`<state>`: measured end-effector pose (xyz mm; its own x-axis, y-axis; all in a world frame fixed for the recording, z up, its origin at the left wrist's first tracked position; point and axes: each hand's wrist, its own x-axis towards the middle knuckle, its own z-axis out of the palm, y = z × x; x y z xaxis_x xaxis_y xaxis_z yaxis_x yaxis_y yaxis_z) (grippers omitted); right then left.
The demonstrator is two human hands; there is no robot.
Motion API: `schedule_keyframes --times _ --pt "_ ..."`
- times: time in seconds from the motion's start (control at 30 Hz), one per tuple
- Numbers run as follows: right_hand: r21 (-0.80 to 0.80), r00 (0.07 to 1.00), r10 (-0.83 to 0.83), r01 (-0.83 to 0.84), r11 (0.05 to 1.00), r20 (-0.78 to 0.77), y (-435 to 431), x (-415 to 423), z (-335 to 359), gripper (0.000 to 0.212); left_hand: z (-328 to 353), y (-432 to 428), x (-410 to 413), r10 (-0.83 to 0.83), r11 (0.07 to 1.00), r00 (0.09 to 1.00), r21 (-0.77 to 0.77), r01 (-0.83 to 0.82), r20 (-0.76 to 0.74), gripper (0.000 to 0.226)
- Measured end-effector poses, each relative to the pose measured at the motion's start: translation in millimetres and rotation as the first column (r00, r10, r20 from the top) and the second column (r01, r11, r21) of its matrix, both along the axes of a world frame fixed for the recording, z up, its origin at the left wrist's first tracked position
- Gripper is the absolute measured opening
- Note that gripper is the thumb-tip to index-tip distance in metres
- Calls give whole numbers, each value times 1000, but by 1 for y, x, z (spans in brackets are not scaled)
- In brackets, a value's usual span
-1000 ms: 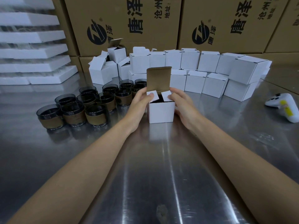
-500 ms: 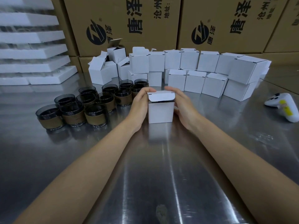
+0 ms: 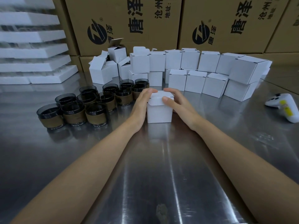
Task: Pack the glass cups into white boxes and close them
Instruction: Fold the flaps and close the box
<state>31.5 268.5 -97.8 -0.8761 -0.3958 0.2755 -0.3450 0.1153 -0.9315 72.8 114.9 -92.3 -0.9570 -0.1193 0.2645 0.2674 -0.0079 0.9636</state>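
Note:
A small white box (image 3: 159, 113) stands on the steel table (image 3: 145, 175) in the middle. Its lid is folded down, and the tuck flap hangs outside over the front face. My left hand (image 3: 141, 105) lies against the box's left side, with the fingertips curled over the top rear edge. My right hand (image 3: 179, 102) holds the right side, fingers over the top and thumb pressing on the flap. Several dark glass cups (image 3: 97, 110) with brown sleeves stand in a cluster to the left. Whatever is inside the box is hidden.
Closed white boxes (image 3: 195, 81) are stacked in a curved row behind. Open-flapped white boxes (image 3: 103, 71) sit at the row's left end. A white and yellow controller (image 3: 283, 105) lies at the right. White foam trays (image 3: 32, 50) are piled at the far left, and brown cartons (image 3: 129, 21) form the back wall.
The brown-lined lid stood upright above the folded side flaps; both hands have brought it down over the top. My right thumb has moved onto the front flap.

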Motion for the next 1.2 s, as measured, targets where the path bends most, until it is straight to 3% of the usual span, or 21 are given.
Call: schedule_keyframes --times 0.13,0.3,0.4,0.77,0.9,1.0,1.07,1.13,1.2 --pt "-40 998 -51 49 998 -32 -5 1 1 34 -1 -1 1 -12 992 999 -126 6 -48 34" --pt "-36 1000 4 -4 999 3 -3 1 3 36 -5 -1 -2 21 988 999 -154 -28 -47 18" --pt "-43 995 60 -57 997 83 -1 -1 3 45 -3 1 -2 16 991 1000 -132 -18 -16 40" --pt "-317 934 234 -143 938 271 -7 -8 6 32 -1 0 -6 3 1000 999 31 -5 46 90" --pt "-250 946 160 -89 964 282 -15 -3 9 33 1 2 -7 13 997 997 72 -18 70 87" --pt "-224 943 219 -164 961 249 -8 -3 7 33 0 2 -6 10 996 997 90 -17 78 84" --pt "-40 957 236 -232 972 172 4 -4 4 44 -2 1 -6 17 995 996 93 -25 90 83" --pt "136 983 183 -185 973 24 8 -4 -1 59 -4 0 -7 25 995 995 93 -35 98 77" --pt "133 989 96 -81 988 -111 7 -3 -4 60 -7 -1 -9 41 992 995 112 -51 89 63"
